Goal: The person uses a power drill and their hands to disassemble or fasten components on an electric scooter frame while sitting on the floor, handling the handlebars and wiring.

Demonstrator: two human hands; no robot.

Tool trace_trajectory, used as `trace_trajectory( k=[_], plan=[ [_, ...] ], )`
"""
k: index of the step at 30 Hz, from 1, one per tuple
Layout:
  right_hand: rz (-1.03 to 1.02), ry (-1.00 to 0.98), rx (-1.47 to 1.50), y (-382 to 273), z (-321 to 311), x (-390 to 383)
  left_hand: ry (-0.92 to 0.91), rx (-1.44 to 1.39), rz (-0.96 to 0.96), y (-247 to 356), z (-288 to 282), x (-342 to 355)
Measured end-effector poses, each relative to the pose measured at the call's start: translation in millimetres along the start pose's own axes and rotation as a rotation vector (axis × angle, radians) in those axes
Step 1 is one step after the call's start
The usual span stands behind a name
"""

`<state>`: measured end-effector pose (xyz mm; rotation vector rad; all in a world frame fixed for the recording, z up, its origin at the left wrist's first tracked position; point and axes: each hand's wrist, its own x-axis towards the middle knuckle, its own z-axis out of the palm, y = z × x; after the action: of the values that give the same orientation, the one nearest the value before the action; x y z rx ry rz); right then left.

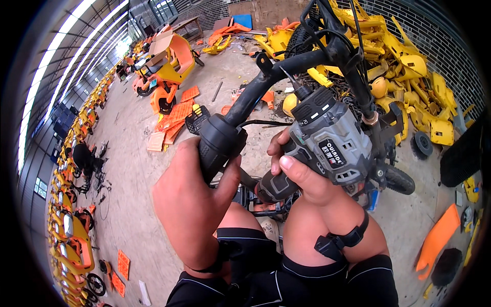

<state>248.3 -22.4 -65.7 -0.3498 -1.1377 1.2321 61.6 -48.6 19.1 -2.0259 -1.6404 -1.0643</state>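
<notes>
My left hand (pixel 186 199) is closed round the black rubber grip (pixel 219 143) at the near end of a scooter's handlebar (pixel 299 64). A grey and black cordless drill (pixel 353 135) lies in my right hand (pixel 314 187), its handle wrapped by the fingers and thumb. The thin bit (pixel 289 75) on the drill points up and to the left, close to the black handlebar tube; I cannot tell whether they touch. A thin black cable (pixel 266 123) runs from the grip behind the drill. Below are the dark scooter frame and a front wheel (pixel 399 179).
Yellow plastic panels (pixel 409 87) are heaped by the brick wall at the right. Orange panels (pixel 176 117) lie on the concrete floor, near an orange and yellow scooter (pixel 166 71). A long row of yellow scooters (pixel 74 230) lines the left. At right lies a curved orange panel (pixel 437 238).
</notes>
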Motion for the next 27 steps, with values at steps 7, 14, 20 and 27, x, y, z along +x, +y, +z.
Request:
trace_trajectory(
  k=[7,14,20,27],
  plan=[
    [-0.028,-0.019,-0.010,1.2,-1.5,1.0,-0.022,0.004,-0.012,1.9,-0.1,1.0],
    [-0.019,-0.017,-0.009,-2.3,3.1,1.4,-0.011,0.008,-0.011,1.1,-1.3,0.9],
    [0.022,0.002,0.001,-6.8,4.2,0.6,-0.010,0.002,0.000,1.4,1.0,1.3],
    [0.027,-0.016,0.010,-4.3,3.3,2.5,0.007,0.027,0.005,-0.7,0.4,1.2]
  ],
)
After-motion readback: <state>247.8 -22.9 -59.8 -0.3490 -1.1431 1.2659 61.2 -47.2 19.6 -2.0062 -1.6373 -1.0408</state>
